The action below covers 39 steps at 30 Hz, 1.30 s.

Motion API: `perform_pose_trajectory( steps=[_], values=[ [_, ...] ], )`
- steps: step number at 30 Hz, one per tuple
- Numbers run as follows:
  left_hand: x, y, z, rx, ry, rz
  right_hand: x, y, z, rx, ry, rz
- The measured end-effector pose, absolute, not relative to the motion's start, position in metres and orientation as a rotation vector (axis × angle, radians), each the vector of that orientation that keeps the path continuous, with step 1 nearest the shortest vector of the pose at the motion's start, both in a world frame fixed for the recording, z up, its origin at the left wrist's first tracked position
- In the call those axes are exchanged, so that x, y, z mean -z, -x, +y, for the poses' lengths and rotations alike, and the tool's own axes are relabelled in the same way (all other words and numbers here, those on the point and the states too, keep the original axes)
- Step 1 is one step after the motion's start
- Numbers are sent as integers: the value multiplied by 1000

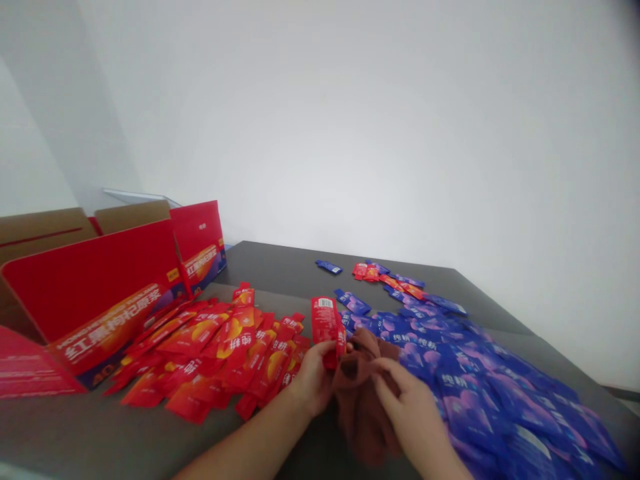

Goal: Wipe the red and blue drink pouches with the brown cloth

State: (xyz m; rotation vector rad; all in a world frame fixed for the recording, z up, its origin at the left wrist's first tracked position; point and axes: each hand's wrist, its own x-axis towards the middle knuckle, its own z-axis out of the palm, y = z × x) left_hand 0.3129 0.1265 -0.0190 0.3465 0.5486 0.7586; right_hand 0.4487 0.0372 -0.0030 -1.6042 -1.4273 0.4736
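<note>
My left hand [316, 379] is closed around red sachets [324, 319], the topmost turned so that its barcode faces up. A brown cloth [364, 417] hangs in folds in front of me, with a small dark opening near its top. Pinched at the cloth's right side are the fingers of my right hand [407, 397]. The left fingertips are partly hidden behind the sachets and the cloth. Close to my left hand lies a heap of red sachets [245, 343] with orange prints. A wide pile of blue sachets [470, 393] spreads beyond my right hand.
An open red carton [115, 280] with raised flaps stands at the left of the dark table [280, 260]. Toward the far edge, a few red sachets [366, 271] mix with blue ones, and a single blue sachet [329, 267] lies apart. A white wall rises behind.
</note>
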Motion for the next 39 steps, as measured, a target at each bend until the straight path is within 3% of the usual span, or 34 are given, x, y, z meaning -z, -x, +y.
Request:
perform_pose_trajectory(
  steps=[7,14,19,25,30,39],
  values=[
    [16,-321,112,-746,-539,561,-16,-486,42,-627,1340,-602],
    [6,-311,112,-685,-944,586,-17,-487,41,-534,1338,-568],
    [25,-310,118,-999,-1499,973,-6,-496,45,-507,1324,-549],
    [22,-309,113,-1166,-1689,958,-3,-499,47,-467,1286,-516],
    [14,-310,93,-997,-1798,810,-6,-497,45,-356,1252,-473],
    [42,-319,74,-860,-1748,745,-18,-486,42,-407,1111,-437]
  ],
)
